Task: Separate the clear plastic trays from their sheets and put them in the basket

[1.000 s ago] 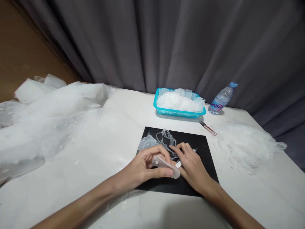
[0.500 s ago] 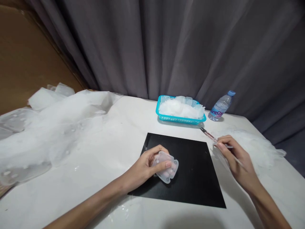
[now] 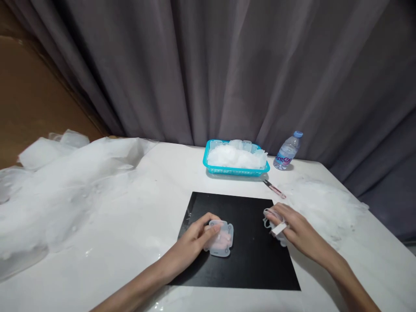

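Pinning clear plastic piece [image 3: 221,238] on black mat [image 3: 250,264] for contrast, left hand [image 3: 191,243] clamped on it; right hand [image 3: 297,233] closed round white tool [image 3: 280,229] at mat edge.

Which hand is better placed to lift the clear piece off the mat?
Likely left: left hand grips the clear piece; right hand is apart at the black mat edge, holding a small tool.
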Demonstrator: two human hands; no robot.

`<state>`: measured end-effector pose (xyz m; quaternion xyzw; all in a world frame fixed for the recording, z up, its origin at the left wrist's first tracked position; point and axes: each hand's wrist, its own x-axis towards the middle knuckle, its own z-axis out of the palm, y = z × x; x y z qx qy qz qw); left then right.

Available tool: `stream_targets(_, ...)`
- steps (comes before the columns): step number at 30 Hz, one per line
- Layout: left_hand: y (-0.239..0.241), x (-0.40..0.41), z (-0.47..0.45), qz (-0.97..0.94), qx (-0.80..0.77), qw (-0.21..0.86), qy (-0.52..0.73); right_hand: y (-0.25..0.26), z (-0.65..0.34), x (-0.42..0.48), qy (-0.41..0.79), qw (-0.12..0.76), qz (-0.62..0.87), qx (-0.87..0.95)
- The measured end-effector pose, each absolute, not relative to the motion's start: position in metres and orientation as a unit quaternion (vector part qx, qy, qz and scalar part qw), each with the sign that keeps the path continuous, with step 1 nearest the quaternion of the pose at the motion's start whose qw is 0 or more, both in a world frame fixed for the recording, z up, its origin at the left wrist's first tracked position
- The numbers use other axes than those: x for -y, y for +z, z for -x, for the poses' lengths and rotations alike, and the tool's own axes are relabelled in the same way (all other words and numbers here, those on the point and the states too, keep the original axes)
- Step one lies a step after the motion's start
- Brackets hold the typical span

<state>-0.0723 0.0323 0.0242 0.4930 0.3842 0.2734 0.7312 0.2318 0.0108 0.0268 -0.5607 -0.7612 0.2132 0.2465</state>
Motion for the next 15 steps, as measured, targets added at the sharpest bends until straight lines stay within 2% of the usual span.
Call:
stream_targets(3, 0.021, -0.024, 0.062, -0.467, -0.370, 0.755, 0.273, 0.033, -0.195, -0.001, 0.292, 0.300, 0.532, 0.736)
stream_targets(10, 0.019, -0.001, 0.042, -0.380, -0.256, 0.840, 0.291, 0.015, -0.150, 0.016, 0.182, 0.223, 0.473, 0.833)
stream_targets(12, 0.022, 0.001, 0.042, -0.355, -0.270, 0.844, 0.299, 0.018, -0.152, 0.012, 0.149, 0.252, 0.481, 0.826)
stream_targets(15, 0.019, -0.002, 0.050, -0.333, -0.322, 0.836, 0.296, 0.038, -0.170, 0.005, 0.139, 0.341, 0.520, 0.771)
